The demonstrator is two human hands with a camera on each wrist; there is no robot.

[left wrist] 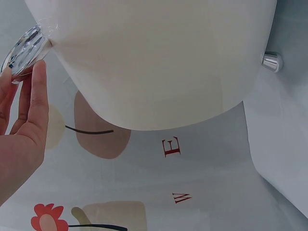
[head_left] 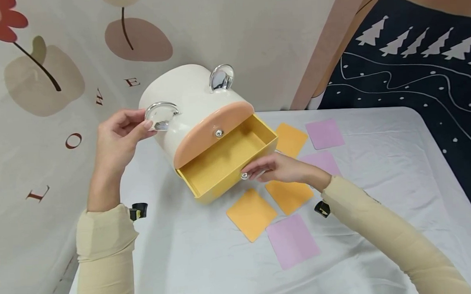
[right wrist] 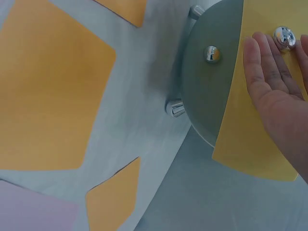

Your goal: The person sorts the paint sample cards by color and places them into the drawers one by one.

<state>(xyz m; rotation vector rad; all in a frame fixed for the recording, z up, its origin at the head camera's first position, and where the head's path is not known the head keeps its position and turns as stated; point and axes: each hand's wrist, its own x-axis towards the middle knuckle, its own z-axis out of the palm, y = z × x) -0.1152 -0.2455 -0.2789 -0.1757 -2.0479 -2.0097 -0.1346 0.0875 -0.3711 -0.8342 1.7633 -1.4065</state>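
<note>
A white rounded storage box with silver, ear-shaped loops stands tilted across the head view. My left hand pinches the near silver ear between thumb and fingers; the left wrist view shows this ear too. The yellow drawer is pulled out, and its inside is bare. Below the orange upper front, my right hand is at the drawer's silver knob. In the right wrist view its fingers lie along the drawer front, with the knob between forefinger and thumb.
Several orange cards and purple cards lie on the white cloth to the right of and in front of the box. A printed curtain hangs behind it. The box stands on silver feet.
</note>
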